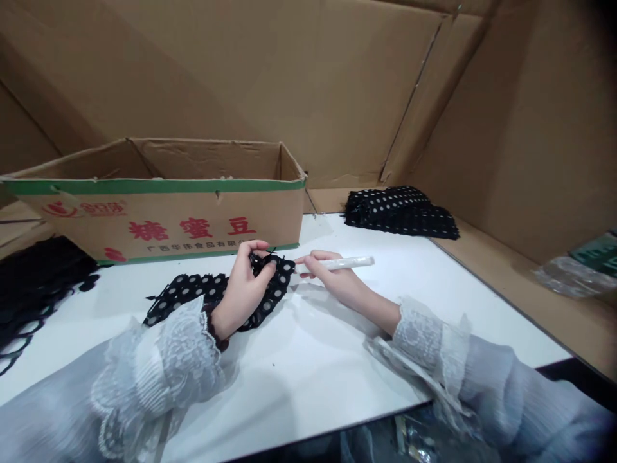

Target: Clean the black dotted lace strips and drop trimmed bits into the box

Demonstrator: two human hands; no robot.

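A person's left hand (244,283) clamps its thumb and fingers on a strip of black polka-dot fabric (277,297), which lies beneath those fingers on a white tabletop (337,379) and trails out to their left. Just to the right of the fabric's edge, the right hand (332,275) closes its fingertips around a slim white pen-like tool (354,262), its rear end pointing away to the right; whether its tip touches the cloth cannot be told. Lace-trimmed pale cuffs, the left (186,337) and the right (420,329), frame the wrists, with a dark band (220,334) at the left one. Beyond the left fingers stands an open cardboard box (207,222) with green edging and red lettering. Farther off from the right fingers, beyond and to their right, rests a folded stack of dotted black cloth (400,211). Well to the left of the left fingers lies a heap of black material (38,283), and far to the right of the right fingers, a crumpled clear plastic wrapper (562,276).
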